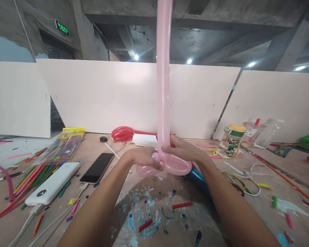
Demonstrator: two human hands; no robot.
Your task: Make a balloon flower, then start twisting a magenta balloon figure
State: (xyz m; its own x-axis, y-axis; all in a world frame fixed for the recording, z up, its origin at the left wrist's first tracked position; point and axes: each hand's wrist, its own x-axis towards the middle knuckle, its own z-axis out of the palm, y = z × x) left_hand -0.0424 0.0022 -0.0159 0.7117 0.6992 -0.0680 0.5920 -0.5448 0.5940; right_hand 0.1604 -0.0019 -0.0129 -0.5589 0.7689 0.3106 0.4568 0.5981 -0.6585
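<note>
A long pink balloon (163,79) rises upright from my hands and runs out of the top of the view. Near the table its lower part is twisted into loops, one bulging to the right and one to the left. My left hand (147,158) is closed on the twisted joint, its thumb and fingers pressed on the pink balloon. My right hand (181,150) wraps the base of the upright part, with the thumb in front. A blue balloon (198,178) lies partly hidden beneath my right forearm.
A phone (97,168), a white power bank (53,183) with a cable, and a bag of balloons (67,144) lie at left. Behind are a red balloon (122,133) and a white roll (144,140). A yellow-lidded bottle (231,141) stands right. White boards (105,96) line the back.
</note>
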